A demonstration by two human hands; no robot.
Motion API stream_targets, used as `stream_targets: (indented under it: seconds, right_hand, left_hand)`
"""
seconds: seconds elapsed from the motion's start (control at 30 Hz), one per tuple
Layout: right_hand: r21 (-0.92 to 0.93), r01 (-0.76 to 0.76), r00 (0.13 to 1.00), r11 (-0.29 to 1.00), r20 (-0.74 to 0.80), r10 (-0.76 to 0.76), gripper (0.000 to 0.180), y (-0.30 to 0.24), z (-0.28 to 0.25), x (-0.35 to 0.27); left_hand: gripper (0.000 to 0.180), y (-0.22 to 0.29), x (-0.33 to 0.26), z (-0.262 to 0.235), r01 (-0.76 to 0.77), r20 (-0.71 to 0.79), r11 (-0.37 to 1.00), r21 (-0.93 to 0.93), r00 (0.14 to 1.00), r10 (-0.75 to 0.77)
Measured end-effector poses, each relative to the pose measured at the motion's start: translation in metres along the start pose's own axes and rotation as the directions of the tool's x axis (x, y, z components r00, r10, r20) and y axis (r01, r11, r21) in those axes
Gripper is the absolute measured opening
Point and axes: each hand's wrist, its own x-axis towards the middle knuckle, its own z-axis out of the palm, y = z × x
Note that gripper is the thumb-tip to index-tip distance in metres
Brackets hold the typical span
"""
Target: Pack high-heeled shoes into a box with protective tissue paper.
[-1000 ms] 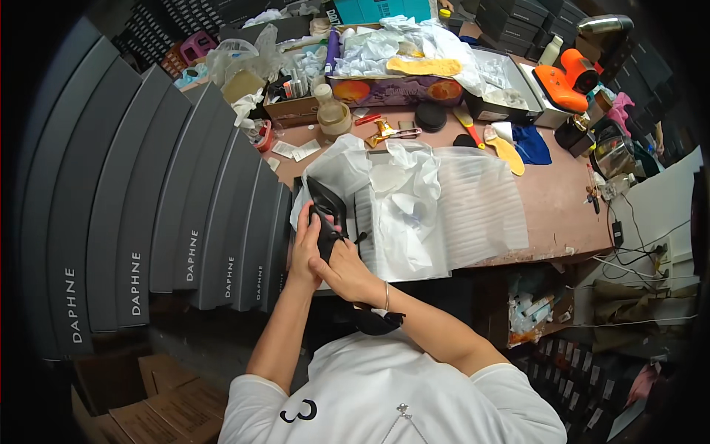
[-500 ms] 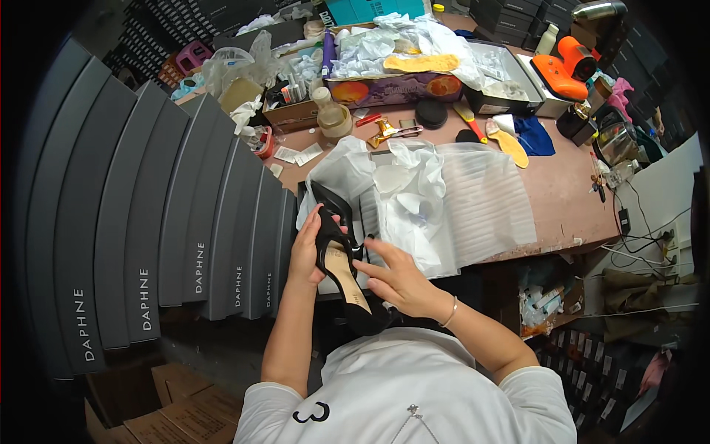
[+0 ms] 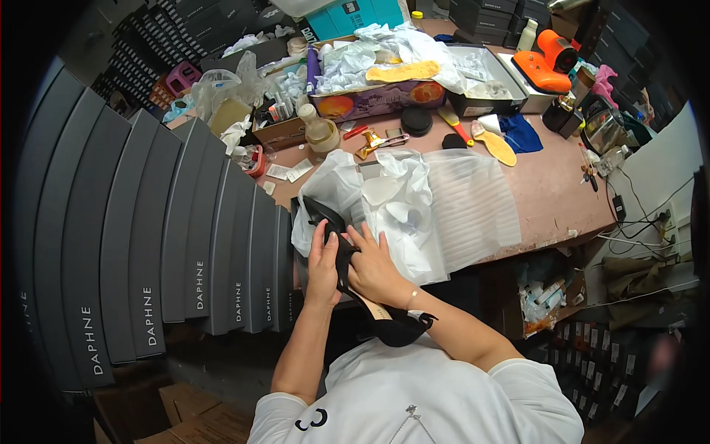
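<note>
Both hands clenched on black high-heel shoe (image 3: 347, 274) at frame centre: left grip (image 3: 323, 264), right grip (image 3: 373, 268). White tissue paper (image 3: 392, 207) on counter (image 3: 547, 200) directly above. Stacked dark grey shoeboxes (image 3: 148, 244) fill left. Orange tool (image 3: 543, 66) upper right.

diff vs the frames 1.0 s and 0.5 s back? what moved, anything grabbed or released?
The black high-heeled shoe swung from upright at the table edge to lying along the person's lap, heel end toward the body. The left hand kept its grip on the strap end; the right hand shifted from the side to over the middle. Nothing was let go. The white tissue paper, foam sheet and grey boxes stayed put.
</note>
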Motion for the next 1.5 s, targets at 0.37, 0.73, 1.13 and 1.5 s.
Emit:
stream_targets:
  seconds: [0.37, 0.73, 1.13, 1.5]
  right_hand:
    - [0.329, 0.158, 0.96, 0.931, 0.168, -0.223, 0.04, -0.008, -0.017, -0.029]
    - [-0.021, -0.09, 0.992, 0.996, -0.093, 0.088, 0.028, 0.111, -0.049, 0.089]
    - [0.767, -0.33, 0.936, 0.55, 0.189, 0.297, 0.011, 0.001, -0.024, -0.043]
    - [-0.068, 0.129, 0.985, 0.989, -0.107, -0.136, 0.036, 0.01, -0.019, -0.039]
  left_hand:
    - [0.047, 0.008, 0.009, -0.019, 0.088, 0.188, 0.983, -0.16, 0.981, -0.057]
    - [0.058, -0.031, -0.084, -0.018, 0.434, 0.259, 0.835, -0.339, 0.896, -0.361]
    - [0.048, -0.037, -0.055, -0.012, 0.273, 0.133, 0.872, -0.405, 0.962, -0.24]
    - [0.04, -0.037, -0.063, -0.009, 0.251, 0.039, 0.927, -0.28, 0.967, -0.25]
